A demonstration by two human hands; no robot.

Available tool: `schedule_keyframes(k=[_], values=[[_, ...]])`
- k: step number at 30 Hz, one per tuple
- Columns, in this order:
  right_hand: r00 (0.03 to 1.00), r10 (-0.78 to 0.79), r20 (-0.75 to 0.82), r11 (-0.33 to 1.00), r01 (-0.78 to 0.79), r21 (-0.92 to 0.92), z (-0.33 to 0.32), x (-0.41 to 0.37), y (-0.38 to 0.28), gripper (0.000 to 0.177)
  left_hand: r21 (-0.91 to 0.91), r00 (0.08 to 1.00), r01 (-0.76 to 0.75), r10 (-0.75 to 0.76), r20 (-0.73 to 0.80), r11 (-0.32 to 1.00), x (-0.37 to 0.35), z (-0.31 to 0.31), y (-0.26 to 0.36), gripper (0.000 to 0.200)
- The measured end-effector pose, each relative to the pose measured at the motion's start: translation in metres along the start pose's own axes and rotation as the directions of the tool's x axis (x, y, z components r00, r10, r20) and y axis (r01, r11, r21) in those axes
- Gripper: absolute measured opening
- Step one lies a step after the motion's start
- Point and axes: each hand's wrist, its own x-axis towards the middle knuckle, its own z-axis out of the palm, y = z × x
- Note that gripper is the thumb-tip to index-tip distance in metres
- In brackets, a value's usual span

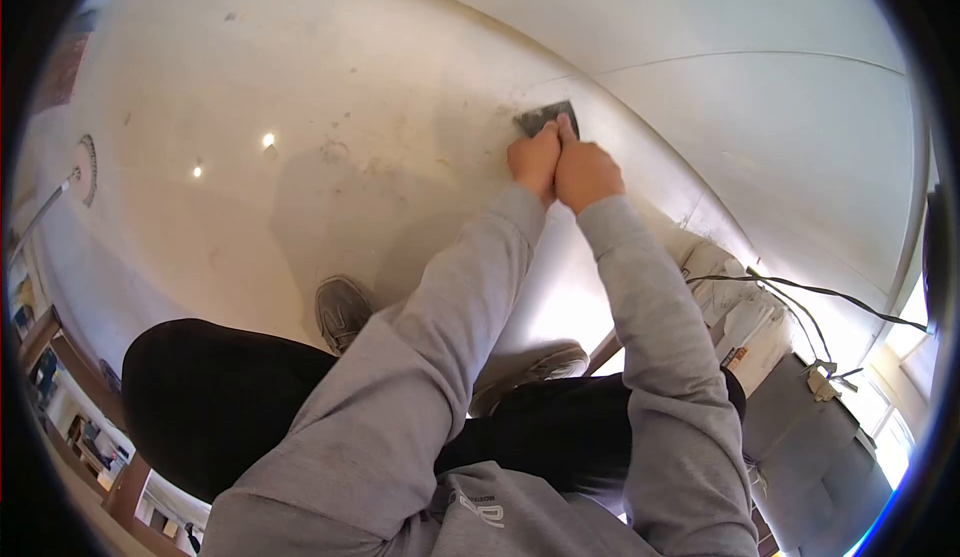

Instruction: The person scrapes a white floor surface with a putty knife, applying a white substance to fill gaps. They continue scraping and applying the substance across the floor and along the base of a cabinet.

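- My left hand (534, 162) and right hand (588, 173) are side by side and touching each other, both arms stretched forward.
- Both hands bear on a dark pad (548, 117), a flat grey piece. I cannot tell whether it is cloth or abrasive.
- Left hand: fingers curled under, knuckles up, clenched on the near edge of the dark pad.
- Right hand: also curled, with one finger reaching forward along the top of the dark pad.
- The dark pad lies flat on the floor (300, 107), just beside the line where the floor meets the wall (760, 107).
- The floor is pale and glossy. It has two bright light spots on the left, and scuffs and smears near the dark pad.
- Grey sleeves (450, 307) cover both arms to the wrists, and black trousers (210, 397) are below them.
- One grey shoe (342, 312) stands on the floor left of my left arm. A second shows between my arms, partly hidden.
- Dark cables (800, 292) run along the right side, well apart from my hands, above some papers and grey furniture.
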Motion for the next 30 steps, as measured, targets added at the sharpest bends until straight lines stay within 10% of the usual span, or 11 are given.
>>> schedule_keyframes(k=[3,6,8,12,16,19,23,27,30], values=[[1.0,-0.013,-0.026,0.998,0.015,0.056,-0.009,0.013,0.0,0.05,-0.492,0.922,0.38,-0.363,0.133,0.783,-0.023,-0.007,0.065,0.042],[0.997,-0.001,-0.075,0.999,0.004,0.045,-0.002,0.001,-0.004,0.051,-0.346,0.962,0.268,-0.271,0.041,0.899,-0.009,-0.004,0.034,0.04],[0.998,0.059,-0.037,0.998,-0.058,0.027,0.007,-0.011,-0.006,0.052,0.069,0.977,0.195,-0.187,-0.104,0.978,-0.022,-0.007,0.023,0.04],[0.999,0.045,-0.026,0.999,-0.044,0.032,0.018,0.007,0.003,0.055,0.175,0.997,-0.023,0.009,0.08,0.984,-0.006,-0.006,0.008,0.043],[0.994,0.099,0.037,0.994,-0.101,0.044,0.005,0.002,-0.008,0.056,-0.339,0.952,0.304,-0.296,0.076,0.89,-0.015,-0.009,0.031,0.043],[0.994,0.1,0.041,0.994,-0.102,0.045,0.009,-0.008,-0.007,0.055,-0.13,0.963,0.265,-0.269,-0.008,0.955,-0.029,-0.012,0.034,0.047],[0.999,0.051,-0.006,0.996,-0.051,0.068,-0.001,0.019,0.0,0.056,-0.457,0.946,0.324,-0.271,0.179,0.828,-0.009,-0.009,0.051,0.043],[0.995,0.092,0.028,0.993,-0.094,0.07,0.011,-0.009,-0.007,0.056,-0.369,0.963,0.268,-0.259,0.076,0.89,-0.014,-0.006,0.022,0.044],[0.996,0.085,-0.012,0.992,-0.084,0.096,0.014,0.001,-0.002,0.057,0.154,0.997,0.082,-0.08,-0.015,0.985,-0.003,-0.006,0.015,0.046]])
